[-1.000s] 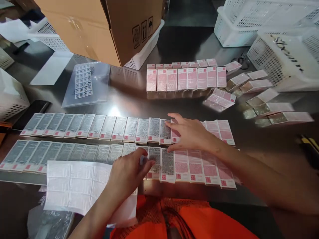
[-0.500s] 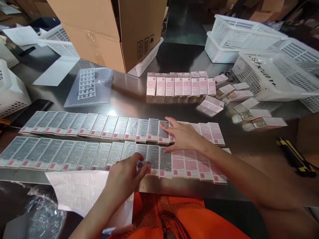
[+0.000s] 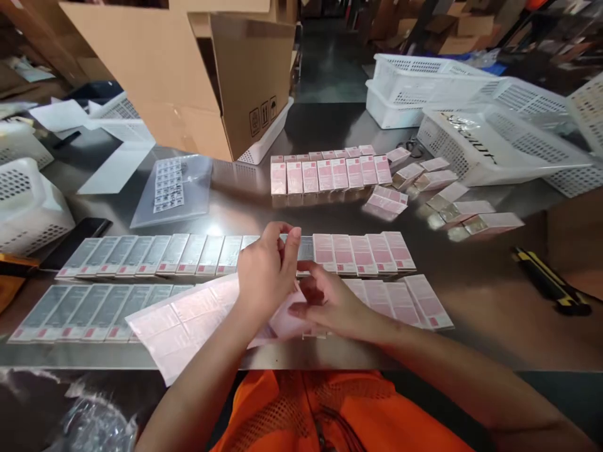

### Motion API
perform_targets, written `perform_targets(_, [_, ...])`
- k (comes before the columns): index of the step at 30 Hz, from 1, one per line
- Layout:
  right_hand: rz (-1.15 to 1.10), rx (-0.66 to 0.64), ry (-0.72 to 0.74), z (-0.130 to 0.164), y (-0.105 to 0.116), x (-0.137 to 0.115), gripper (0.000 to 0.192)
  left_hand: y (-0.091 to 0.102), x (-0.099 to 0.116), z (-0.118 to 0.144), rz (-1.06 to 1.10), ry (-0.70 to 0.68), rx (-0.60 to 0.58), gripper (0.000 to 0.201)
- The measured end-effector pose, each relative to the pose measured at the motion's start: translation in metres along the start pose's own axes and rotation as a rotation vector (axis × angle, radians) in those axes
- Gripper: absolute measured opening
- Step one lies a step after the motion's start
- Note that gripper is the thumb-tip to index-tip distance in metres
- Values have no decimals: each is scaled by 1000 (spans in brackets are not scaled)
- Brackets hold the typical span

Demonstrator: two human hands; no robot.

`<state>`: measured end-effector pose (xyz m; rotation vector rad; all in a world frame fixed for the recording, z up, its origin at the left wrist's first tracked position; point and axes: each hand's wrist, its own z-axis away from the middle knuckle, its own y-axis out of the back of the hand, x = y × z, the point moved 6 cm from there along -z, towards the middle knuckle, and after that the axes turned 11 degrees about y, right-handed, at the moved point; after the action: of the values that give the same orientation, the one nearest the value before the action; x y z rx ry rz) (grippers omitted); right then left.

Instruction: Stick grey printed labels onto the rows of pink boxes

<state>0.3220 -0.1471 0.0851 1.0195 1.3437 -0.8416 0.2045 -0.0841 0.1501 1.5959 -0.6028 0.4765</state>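
A pale pink, glossy sheet of stickers (image 3: 188, 320) lies aslant over the near row of small boxes. My left hand (image 3: 266, 273) is closed on it, with thumb and index finger drawn together at the top. At the sheet's right end, my right hand (image 3: 334, 301) has curled fingers and its thumb against the sheet. Beneath and around both hands run two rows of flat boxes. Grey-looking boxes (image 3: 98, 314) are on the left, pink-and-white boxes (image 3: 358, 254) on the right. Part of the near row is hidden by the sheet and hands.
Behind stand a row of pink boxes (image 3: 325, 176), loose boxes (image 3: 471, 210) and white baskets (image 3: 452, 88). A cardboard carton (image 3: 188, 81) rises at back left, near a plastic bag with a label sheet (image 3: 168, 183). A yellow-black cutter (image 3: 549, 279) lies right.
My left hand has risen off the near row, bringing the sticker sheet up over the boxes. My right hand has left the far row and come down to the sheet's end.
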Motion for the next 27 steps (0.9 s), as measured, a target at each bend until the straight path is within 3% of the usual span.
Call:
perform_targets(3, [-30,252,33,10,20,6,55,-1,-1,-11,95,-42,-165,40])
perform_targets(7, [38,454,96,27,59,4,59,-19,-21,-6,253,10,-721,35])
perform_targets(9, [157,598,164,35,74,-4,51,-21,-20,-1,307,25,-811,27])
perform_targets(11, [308,686,262,38,79,-17,30,-23,-11,5,340,28,-855,24])
perform_targets(14, [450,565,419,32,67,-37,5,-25,12,12,415,21,-962,30])
perform_targets(16, [566,568,510,32,62,-51,6,-24,25,9,456,28,-943,32])
perform_targets(19, [766,877,546,45,67,-72,8,-15,35,0,527,80,-790,33])
perform_targets(21, [736,1011,541,53,68,-83,15,-9,40,-1,585,91,-704,38])
perform_targets(24, [558,1002,545,57,63,-95,40,-4,46,8,615,35,-616,44])
perform_targets(27, [436,981,607,54,57,-95,56,-9,50,16,492,-45,-474,36])
